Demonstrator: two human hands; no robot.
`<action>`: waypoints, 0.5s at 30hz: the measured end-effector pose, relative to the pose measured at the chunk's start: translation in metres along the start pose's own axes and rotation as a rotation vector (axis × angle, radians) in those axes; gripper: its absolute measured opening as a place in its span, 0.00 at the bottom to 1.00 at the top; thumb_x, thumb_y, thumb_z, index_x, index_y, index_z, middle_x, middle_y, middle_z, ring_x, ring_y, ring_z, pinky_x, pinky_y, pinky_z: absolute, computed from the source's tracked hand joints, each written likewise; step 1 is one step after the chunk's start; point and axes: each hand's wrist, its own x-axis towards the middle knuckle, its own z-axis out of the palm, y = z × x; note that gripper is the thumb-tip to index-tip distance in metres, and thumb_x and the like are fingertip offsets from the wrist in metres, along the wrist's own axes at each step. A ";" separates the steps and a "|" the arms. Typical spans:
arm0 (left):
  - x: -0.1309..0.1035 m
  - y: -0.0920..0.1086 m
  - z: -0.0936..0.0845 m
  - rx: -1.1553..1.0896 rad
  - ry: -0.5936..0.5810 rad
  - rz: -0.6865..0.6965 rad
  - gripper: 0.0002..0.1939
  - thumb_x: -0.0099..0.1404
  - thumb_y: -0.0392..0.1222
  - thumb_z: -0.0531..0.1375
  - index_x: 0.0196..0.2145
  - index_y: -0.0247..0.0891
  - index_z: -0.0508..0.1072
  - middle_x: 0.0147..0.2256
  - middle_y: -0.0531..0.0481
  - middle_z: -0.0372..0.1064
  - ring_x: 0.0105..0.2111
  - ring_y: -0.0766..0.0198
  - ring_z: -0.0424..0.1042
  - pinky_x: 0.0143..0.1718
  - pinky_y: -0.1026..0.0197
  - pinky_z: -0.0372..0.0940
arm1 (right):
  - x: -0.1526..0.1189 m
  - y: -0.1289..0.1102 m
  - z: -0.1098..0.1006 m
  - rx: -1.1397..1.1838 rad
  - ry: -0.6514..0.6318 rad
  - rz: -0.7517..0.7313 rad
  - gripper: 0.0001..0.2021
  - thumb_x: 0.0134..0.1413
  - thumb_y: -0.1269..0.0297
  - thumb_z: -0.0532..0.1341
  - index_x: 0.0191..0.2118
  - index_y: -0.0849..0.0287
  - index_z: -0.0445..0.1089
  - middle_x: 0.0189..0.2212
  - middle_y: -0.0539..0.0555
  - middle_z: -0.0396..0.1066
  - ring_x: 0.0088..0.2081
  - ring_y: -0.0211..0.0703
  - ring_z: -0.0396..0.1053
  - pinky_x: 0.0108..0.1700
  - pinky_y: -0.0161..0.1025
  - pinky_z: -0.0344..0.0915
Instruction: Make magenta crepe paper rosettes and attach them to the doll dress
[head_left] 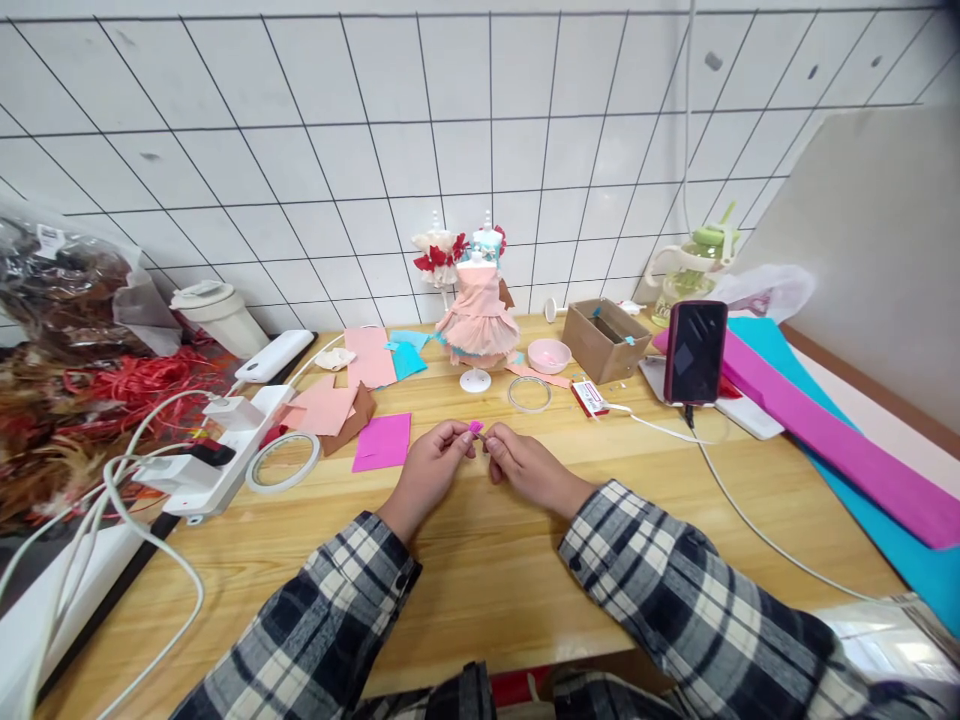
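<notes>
A small crumpled piece of magenta crepe paper (475,427) is pinched in the fingertips of my left hand (440,455). Close against it, the fingers of my right hand (523,462) are closed on something thin and small, mostly hidden, which I cannot make out. Both hands are just above the table, nearly touching. Left of them lies a flat magenta paper sheet (382,441). Behind them a miniature dress form in a pink paper dress (478,310) stands upright on a white base.
Two more dressed forms stand behind, one with a red-trimmed white dress (437,255). Around lie tape rolls (283,462), a pink bowl (549,355), a cardboard box (606,340), and a propped phone (696,352). A power strip (240,445) with cables sits left; folded paper (832,430) lies right.
</notes>
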 end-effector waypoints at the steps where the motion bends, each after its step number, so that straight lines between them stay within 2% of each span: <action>1: 0.000 0.000 0.000 0.008 0.005 0.001 0.15 0.62 0.51 0.55 0.36 0.36 0.72 0.28 0.51 0.69 0.31 0.63 0.69 0.38 0.62 0.63 | 0.000 0.000 0.000 0.000 0.003 0.005 0.15 0.67 0.54 0.40 0.38 0.55 0.57 0.23 0.46 0.67 0.28 0.37 0.66 0.35 0.34 0.58; 8: 0.000 0.003 0.001 0.093 0.031 0.027 0.16 0.62 0.50 0.57 0.38 0.36 0.75 0.29 0.50 0.72 0.30 0.63 0.70 0.35 0.63 0.64 | 0.000 -0.002 0.002 -0.024 0.077 0.018 0.15 0.66 0.54 0.41 0.34 0.55 0.58 0.23 0.47 0.63 0.26 0.38 0.63 0.32 0.34 0.56; 15: -0.002 0.006 0.000 0.073 0.030 0.018 0.17 0.62 0.49 0.56 0.40 0.35 0.75 0.29 0.49 0.73 0.31 0.63 0.71 0.35 0.63 0.65 | 0.002 -0.001 0.004 0.003 0.115 0.020 0.14 0.66 0.56 0.44 0.32 0.56 0.58 0.24 0.47 0.62 0.27 0.37 0.61 0.32 0.34 0.55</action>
